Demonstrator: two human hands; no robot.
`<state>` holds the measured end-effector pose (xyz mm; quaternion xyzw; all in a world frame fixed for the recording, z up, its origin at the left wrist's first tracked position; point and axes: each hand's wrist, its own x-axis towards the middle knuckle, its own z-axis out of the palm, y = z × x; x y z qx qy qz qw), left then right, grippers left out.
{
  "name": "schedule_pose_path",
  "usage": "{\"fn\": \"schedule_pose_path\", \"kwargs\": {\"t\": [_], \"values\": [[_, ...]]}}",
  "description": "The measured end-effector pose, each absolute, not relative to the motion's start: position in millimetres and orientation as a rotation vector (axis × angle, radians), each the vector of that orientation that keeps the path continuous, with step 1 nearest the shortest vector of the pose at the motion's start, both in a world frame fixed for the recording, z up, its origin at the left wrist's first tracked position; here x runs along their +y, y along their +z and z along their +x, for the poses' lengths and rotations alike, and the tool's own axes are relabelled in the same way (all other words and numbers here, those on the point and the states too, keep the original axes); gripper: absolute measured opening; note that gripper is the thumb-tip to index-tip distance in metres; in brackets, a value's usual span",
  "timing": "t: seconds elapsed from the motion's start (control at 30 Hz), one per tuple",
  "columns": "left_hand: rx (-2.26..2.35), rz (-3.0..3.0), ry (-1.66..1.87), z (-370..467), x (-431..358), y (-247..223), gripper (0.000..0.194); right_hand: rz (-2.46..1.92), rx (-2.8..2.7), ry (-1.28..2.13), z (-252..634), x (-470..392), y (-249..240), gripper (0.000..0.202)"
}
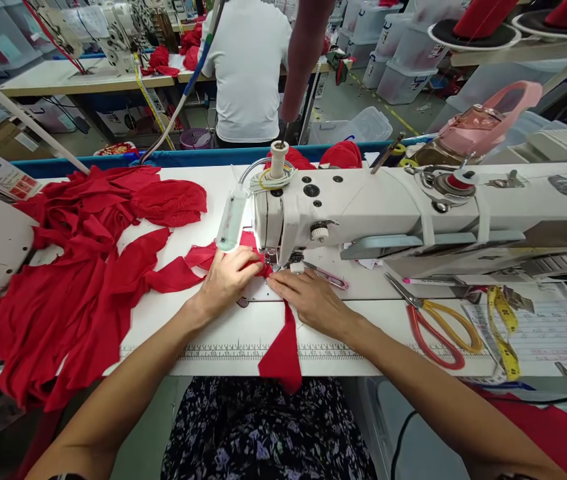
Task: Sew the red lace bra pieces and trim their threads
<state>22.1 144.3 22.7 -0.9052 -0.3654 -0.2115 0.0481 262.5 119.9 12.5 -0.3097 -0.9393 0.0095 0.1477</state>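
Note:
A white sewing machine [353,207] stands across the table, its needle area just beyond my fingertips. My left hand [228,277] presses red fabric down left of the presser foot, its fingers bent together. From the right, my right hand [308,297] lies beside the foot with fingers together on the fabric's edge. A red strip [286,347] comes from under my right fingertips and hangs over the table's front edge. More red fabric [176,275] runs left from my left hand to a large red pile [73,267].
Orange-and-red-handled scissors [433,320], a yellow measuring tape [503,327] and paper [553,333] lie at the right. A pink-handled bottle [483,127] stands behind the machine. A person in a white shirt [246,73] sits ahead.

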Motion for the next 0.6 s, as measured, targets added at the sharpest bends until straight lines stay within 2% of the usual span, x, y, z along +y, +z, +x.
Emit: {"fn": "schedule_pose_path", "kwargs": {"t": [0.13,0.3,0.43,0.6], "values": [[-1.011,-2.716,-0.566,29.8,141.1,23.2,0.027,-0.890,-2.655,-0.038,255.7,113.3,12.6,0.048],[-1.058,-2.723,-0.584,29.2,142.1,19.3,0.030,-0.921,-2.662,-0.042,257.4,111.0,11.7,0.051],[-1.080,-2.722,-0.602,29.0,141.1,17.4,0.025,-0.922,-2.652,-0.002,257.5,112.0,9.7,0.054],[-1.124,-2.718,-0.643,28.6,139.5,15.8,0.024,-0.941,-2.667,0.009,254.6,110.7,12.0,0.050]]}}
